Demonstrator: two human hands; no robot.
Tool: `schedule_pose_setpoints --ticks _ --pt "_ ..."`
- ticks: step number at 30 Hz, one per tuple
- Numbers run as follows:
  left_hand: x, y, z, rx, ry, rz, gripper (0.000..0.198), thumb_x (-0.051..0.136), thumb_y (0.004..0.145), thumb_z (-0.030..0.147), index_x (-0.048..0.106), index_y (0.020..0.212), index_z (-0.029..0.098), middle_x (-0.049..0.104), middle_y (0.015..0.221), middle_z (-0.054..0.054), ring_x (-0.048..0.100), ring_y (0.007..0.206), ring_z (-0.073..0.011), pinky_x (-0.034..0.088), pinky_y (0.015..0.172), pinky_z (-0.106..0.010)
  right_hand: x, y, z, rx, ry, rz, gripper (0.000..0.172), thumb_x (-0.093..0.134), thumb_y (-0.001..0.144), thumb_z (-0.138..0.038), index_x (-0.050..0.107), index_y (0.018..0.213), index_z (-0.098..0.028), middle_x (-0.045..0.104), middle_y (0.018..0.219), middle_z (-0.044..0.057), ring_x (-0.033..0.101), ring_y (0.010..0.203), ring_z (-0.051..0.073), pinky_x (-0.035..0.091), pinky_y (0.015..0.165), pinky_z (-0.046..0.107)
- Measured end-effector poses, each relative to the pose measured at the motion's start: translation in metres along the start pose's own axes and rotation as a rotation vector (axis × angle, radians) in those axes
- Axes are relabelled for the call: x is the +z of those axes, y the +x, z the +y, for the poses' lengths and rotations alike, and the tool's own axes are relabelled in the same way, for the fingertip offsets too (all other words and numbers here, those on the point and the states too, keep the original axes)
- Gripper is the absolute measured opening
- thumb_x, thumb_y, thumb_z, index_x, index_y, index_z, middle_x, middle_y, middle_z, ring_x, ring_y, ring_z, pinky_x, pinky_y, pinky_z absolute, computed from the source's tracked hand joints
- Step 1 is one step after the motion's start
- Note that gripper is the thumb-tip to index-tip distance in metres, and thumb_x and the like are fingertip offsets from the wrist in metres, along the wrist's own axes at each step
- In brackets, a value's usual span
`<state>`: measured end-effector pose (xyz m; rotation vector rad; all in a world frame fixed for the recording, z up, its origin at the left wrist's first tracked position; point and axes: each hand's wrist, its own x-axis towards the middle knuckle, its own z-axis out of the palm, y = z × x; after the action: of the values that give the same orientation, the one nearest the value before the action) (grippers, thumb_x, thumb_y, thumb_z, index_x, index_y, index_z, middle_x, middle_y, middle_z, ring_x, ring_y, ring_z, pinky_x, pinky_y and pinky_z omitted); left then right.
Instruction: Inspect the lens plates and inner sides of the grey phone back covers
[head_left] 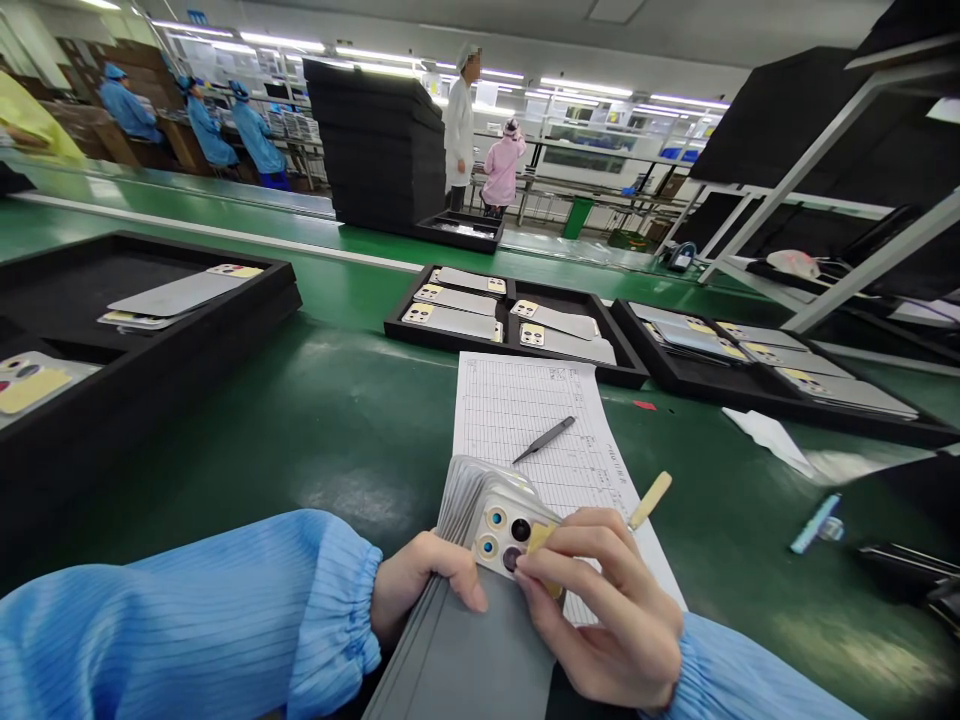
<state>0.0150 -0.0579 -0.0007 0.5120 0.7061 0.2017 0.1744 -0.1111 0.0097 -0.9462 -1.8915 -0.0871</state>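
Note:
My left hand grips a fanned stack of grey phone back covers, its thumb lying across the top one. The top cover's camera plate faces me, with several round lens openings and a piece of yellow film on it. Over that plate, my right hand has thumb and index fingertips pinched at the lower right lens; what lies between them, if anything, is hidden. A cream-coloured stick shows just behind my right knuckles; I cannot tell whether it touches the hand.
Beyond the stack lies a printed form with dark tweezers on it. Black trays of covers stand behind, with another tray at left. A white tissue and a light-blue object lie right. Co-workers are farther back.

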Motion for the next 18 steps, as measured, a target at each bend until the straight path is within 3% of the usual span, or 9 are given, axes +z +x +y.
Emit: schedule_pose_setpoints --ticks 14,18 --pt "-0.001 -0.0005 -0.0022 0.009 0.033 -0.007 0.028 0.049 0.038 0.011 0.062 0.064 0.009 0.057 0.05 -0.004 0.053 0.049 -0.0148 0.04 0.053 -0.026 -0.0005 -0.0022 0.0014 0.125 -0.012 0.042 0.02 0.057 0.067 0.001 0.058 0.079 -0.015 0.049 0.07 0.003 0.045 0.063 0.015 0.04 0.053 0.031" --pt "-0.0004 0.0003 -0.0019 -0.008 0.068 -0.003 0.032 0.049 0.038 0.01 0.064 0.066 0.011 0.057 0.05 -0.002 0.051 0.047 -0.013 0.038 0.05 -0.024 -0.0005 0.0018 0.0005 0.22 0.011 -0.039 0.018 0.059 0.067 -0.004 0.053 0.079 -0.015 0.047 0.073 0.003 0.045 0.068 0.016 0.04 0.055 0.03"
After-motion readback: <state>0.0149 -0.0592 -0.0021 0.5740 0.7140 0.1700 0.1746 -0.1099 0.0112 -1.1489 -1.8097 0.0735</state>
